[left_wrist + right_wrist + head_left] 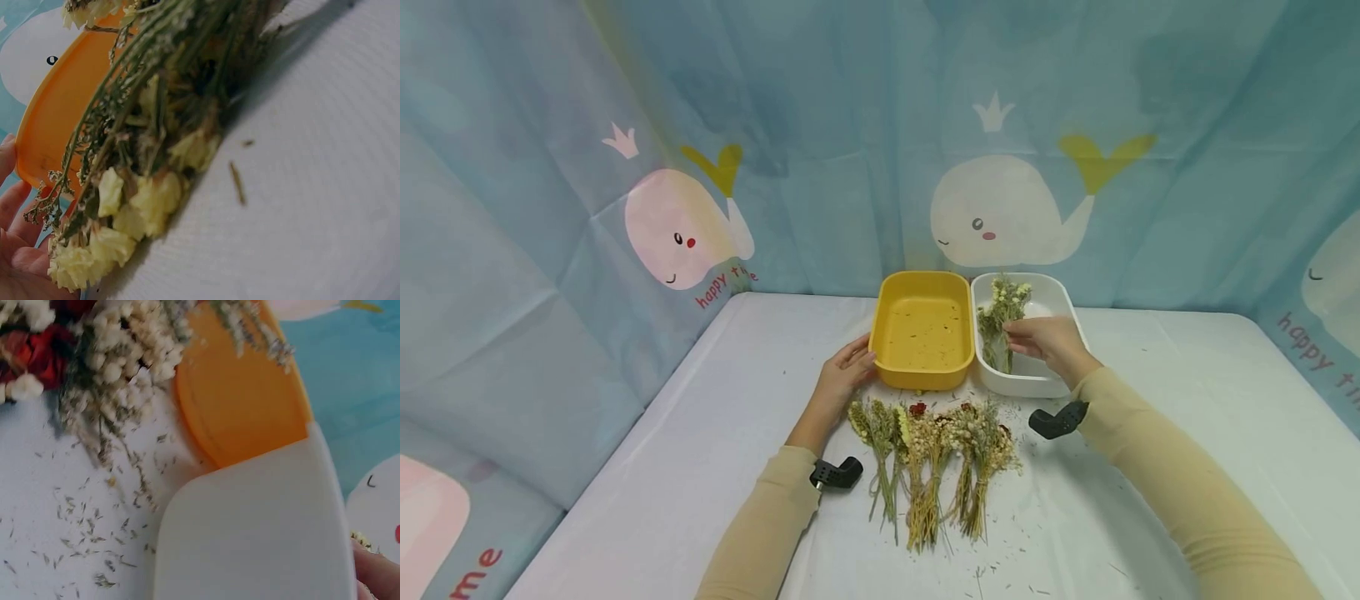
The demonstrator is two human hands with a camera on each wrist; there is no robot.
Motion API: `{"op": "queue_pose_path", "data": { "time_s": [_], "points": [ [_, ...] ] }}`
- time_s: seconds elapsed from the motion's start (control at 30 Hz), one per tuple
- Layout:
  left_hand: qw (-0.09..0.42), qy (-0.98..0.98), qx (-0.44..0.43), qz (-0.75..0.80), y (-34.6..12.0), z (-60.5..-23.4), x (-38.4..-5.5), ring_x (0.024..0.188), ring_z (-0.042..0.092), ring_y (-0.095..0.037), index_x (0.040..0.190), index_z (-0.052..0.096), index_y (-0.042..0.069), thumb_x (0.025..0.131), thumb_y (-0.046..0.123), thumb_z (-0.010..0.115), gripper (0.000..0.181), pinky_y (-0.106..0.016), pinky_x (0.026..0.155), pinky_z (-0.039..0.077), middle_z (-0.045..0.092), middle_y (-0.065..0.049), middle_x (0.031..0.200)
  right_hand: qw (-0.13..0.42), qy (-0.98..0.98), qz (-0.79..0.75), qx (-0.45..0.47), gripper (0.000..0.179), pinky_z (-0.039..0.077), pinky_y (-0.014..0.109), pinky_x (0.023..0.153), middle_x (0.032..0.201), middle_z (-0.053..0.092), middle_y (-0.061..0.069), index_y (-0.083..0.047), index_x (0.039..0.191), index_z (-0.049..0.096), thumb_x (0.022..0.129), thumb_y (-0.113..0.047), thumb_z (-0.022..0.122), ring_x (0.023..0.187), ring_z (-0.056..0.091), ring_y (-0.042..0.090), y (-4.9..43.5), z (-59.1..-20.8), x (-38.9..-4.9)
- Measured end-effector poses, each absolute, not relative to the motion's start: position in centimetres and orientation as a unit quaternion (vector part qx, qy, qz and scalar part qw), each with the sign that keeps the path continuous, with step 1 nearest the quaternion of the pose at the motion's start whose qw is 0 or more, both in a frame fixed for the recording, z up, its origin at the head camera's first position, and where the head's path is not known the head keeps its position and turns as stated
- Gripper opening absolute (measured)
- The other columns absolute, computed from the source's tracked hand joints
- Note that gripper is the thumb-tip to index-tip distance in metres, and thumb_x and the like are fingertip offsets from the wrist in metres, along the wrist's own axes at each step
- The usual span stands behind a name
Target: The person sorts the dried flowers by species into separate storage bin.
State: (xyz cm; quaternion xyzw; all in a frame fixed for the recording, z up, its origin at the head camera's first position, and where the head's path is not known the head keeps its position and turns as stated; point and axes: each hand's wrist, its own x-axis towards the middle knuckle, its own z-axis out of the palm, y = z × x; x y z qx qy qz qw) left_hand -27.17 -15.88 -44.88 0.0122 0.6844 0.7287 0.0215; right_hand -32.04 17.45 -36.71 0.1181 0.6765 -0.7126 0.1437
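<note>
My right hand point(1045, 340) pinches the stems of a bunch of dried pale-yellow flowers point(1003, 308) inside the white bin point(1037, 387). In the right wrist view the bin's wall hides most of that hand point(378, 575). My left hand point(842, 372) touches the near left corner of the yellow bin point(925, 380) with extended fingers. Small bits lie on the yellow bin's floor. In front of both bins lie several dried bouquets point(932, 475) in a row, heads toward the bins. Yellow blossoms point(106, 244) of one bouquet come close to the left hand point(19, 250) in its wrist view.
Both bins stand side by side at the back of the white-covered table point(715, 467). Bits of dried plant point(94, 531) are scattered in front of the white bin. A blue curtain point(865, 125) with whale prints hangs behind and at the sides.
</note>
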Motion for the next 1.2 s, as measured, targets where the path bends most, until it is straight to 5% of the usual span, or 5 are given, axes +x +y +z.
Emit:
{"op": "queue_pose_path", "data": {
  "time_s": [0.5,0.67,0.93,1.2],
  "points": [
    [0.025,0.683,0.016,0.73,-15.8,-44.9,-27.2,0.136,0.053,-0.025,0.151,0.044,0.015,0.1,0.021,0.061,0.054,-0.031,0.105,0.054,0.048,-0.008,0.153,0.148,0.71,-0.678,0.117,0.008,0.063,0.02,0.069,0.067,0.072,-0.003,-0.007,0.083,0.07,0.091,-0.003,0.069,0.059,0.07,0.007,17.1,-38.1,-32.0],
    [0.024,0.686,0.018,0.727,-15.8,-44.8,-27.3,0.136,0.053,-0.025,0.151,0.044,0.016,0.101,0.022,0.061,0.054,-0.033,0.107,0.053,0.048,-0.008,0.153,0.148,0.714,-0.674,0.118,0.004,0.063,0.022,0.073,0.068,0.073,-0.002,-0.003,0.094,0.072,0.09,-0.003,0.071,0.062,0.072,0.008,17.2,-37.8,-31.9],
    [0.024,0.685,0.02,0.728,-15.8,-44.8,-27.3,0.136,0.053,-0.024,0.151,0.045,0.016,0.1,0.022,0.062,0.054,-0.033,0.107,0.053,0.049,-0.008,0.153,0.129,0.772,-0.622,0.031,0.042,0.063,0.023,0.08,0.077,0.075,-0.009,0.014,0.128,0.058,0.094,-0.011,0.068,0.071,0.073,0.004,17.8,-36.4,-30.2],
    [0.023,0.681,0.019,0.731,-15.9,-44.8,-27.2,0.135,0.054,-0.024,0.151,0.045,0.015,0.1,0.021,0.061,0.053,-0.031,0.105,0.054,0.049,-0.008,0.152,0.144,0.78,-0.609,-0.006,0.051,0.061,0.026,0.087,0.087,0.076,-0.009,0.013,0.135,0.053,0.096,-0.018,0.068,0.081,0.074,0.003,18.0,-34.9,-26.5]
  ]
}}
